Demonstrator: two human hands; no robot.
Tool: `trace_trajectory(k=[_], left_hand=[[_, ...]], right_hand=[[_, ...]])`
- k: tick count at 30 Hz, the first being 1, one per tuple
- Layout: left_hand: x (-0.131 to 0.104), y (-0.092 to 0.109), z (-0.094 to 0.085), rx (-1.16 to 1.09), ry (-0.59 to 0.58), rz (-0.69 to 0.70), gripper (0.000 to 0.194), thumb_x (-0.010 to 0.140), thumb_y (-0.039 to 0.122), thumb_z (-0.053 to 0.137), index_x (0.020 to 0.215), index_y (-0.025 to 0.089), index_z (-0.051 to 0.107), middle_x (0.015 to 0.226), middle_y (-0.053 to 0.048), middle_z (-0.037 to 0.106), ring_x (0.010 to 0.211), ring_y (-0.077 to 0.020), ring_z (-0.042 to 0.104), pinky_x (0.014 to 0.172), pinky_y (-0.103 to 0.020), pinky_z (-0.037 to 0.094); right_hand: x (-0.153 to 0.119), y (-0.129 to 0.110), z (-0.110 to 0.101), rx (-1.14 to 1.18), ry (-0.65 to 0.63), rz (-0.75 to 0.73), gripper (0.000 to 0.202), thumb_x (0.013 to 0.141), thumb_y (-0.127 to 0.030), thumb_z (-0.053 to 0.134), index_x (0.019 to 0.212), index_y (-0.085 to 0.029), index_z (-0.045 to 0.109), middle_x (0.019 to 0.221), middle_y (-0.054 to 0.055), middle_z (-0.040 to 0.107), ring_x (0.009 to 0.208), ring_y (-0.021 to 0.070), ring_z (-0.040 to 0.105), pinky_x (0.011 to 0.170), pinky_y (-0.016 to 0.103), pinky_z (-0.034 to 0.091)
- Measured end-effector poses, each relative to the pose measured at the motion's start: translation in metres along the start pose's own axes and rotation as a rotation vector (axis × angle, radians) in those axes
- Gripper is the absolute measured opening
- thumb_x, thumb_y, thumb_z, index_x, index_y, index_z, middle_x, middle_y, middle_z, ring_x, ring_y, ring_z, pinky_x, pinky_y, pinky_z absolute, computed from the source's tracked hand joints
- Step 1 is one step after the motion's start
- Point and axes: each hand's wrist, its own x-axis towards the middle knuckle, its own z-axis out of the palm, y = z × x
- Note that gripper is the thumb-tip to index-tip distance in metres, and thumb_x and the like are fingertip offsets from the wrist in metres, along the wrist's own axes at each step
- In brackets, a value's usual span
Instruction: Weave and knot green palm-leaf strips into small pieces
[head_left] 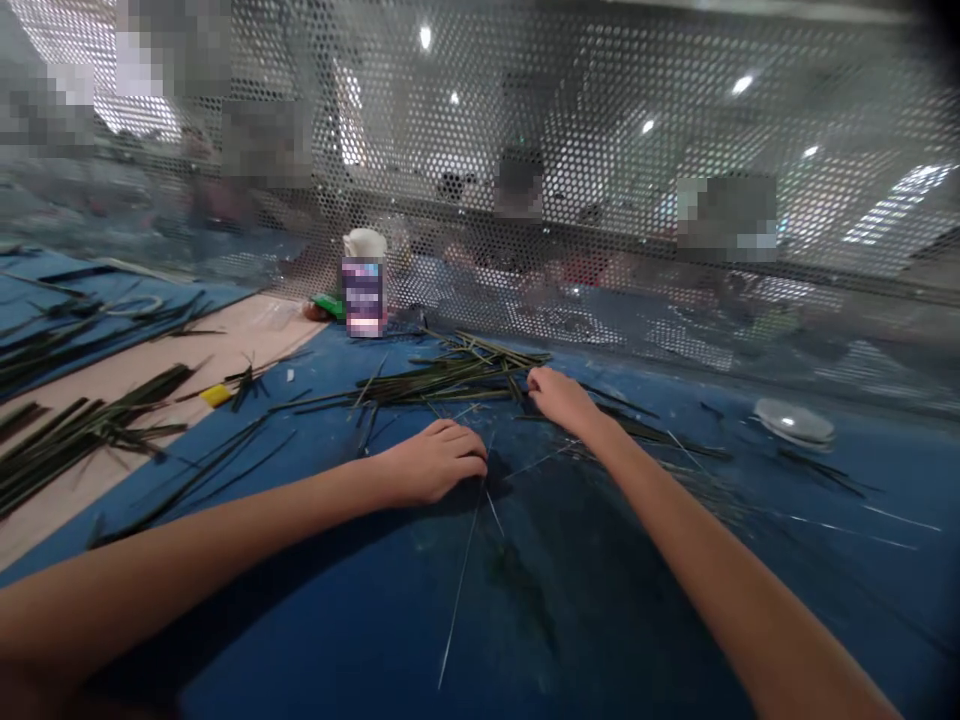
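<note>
My left hand (435,462) rests low over the blue table, its fingers curled together. Thin pale strands (459,595) run out from under its fingertips, fanning toward me and away; they look like wire or clear line. Further off and to the right, my right hand (564,400) is closed at the edge of a loose pile of long dark green strips (442,378). Whatever its fingertips grip is hidden from view. Below the hands lies a dark, blurred green shape (525,590).
A perforated metal screen (637,250) stands behind the table. A bottle-like container (364,295) stands near it. A pale board (135,400) on the left carries more green strips and a yellow piece (215,396). A spool-like white disc (793,424) lies right.
</note>
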Motion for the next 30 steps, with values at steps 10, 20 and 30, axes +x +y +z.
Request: trace_trajectory(k=[10,20,30], left_hand=[[0.006,0.0,0.008,-0.09,-0.023,-0.06,0.028,0.095,0.019,0.036,0.106,0.021,0.062,0.114,-0.008,0.062,0.107,-0.0177,0.055,0.095,-0.033,0.042],[0.004,-0.002,0.01,-0.111,0.028,-0.055,0.026,0.093,0.019,0.041,0.106,0.018,0.063,0.114,-0.009,0.062,0.106,-0.0188,0.055,0.095,-0.034,0.04],[0.003,0.006,0.008,-0.21,0.181,-0.217,0.027,0.096,0.024,0.038,0.107,0.019,0.063,0.112,-0.007,0.065,0.109,-0.0186,0.055,0.097,-0.037,0.036]], right_hand=[[-0.003,0.044,0.009,-0.049,0.001,-0.062,0.032,0.092,-0.031,0.056,0.12,-0.017,0.057,0.12,0.01,0.059,0.1,0.0211,0.061,0.083,0.042,0.053],[-0.041,0.042,-0.024,-0.273,0.233,-0.089,0.026,0.09,-0.01,0.042,0.106,-0.01,0.062,0.102,0.018,0.064,0.098,0.029,0.057,0.085,0.042,0.041],[-0.098,0.029,-0.07,0.436,0.537,0.112,0.015,0.085,-0.032,0.052,0.091,-0.022,0.061,0.078,0.007,0.063,0.07,0.0218,0.057,0.065,0.034,0.042]])
